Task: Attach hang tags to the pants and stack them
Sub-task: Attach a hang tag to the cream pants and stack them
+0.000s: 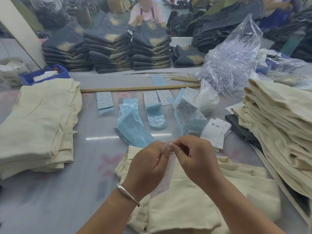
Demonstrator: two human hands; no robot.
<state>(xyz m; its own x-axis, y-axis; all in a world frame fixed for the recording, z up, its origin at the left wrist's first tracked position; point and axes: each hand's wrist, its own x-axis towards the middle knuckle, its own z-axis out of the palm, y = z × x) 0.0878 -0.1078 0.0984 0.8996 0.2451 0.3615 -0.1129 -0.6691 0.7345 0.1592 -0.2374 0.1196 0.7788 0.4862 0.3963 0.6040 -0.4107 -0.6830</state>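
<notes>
A cream pair of pants [194, 205] lies folded on the table right in front of me. Above it my left hand [146, 166] and my right hand [197, 157] meet and both pinch the top of a white hang tag [166, 178], which hangs down between them over the pants. A neat stack of cream pants [38, 122] sits at the left. A taller, looser pile of cream pants [278, 132] rises at the right. More white hang tags [217, 132] lie just beyond my right hand.
Blue label sheets and small plastic sleeves [133, 127] are spread across the table middle. A long wooden ruler [138, 88] lies behind them, a clear bag of plastic fasteners [231, 65] at back right, a blue bin [45, 75] at back left. Stacked jeans [109, 49] and a person stand beyond.
</notes>
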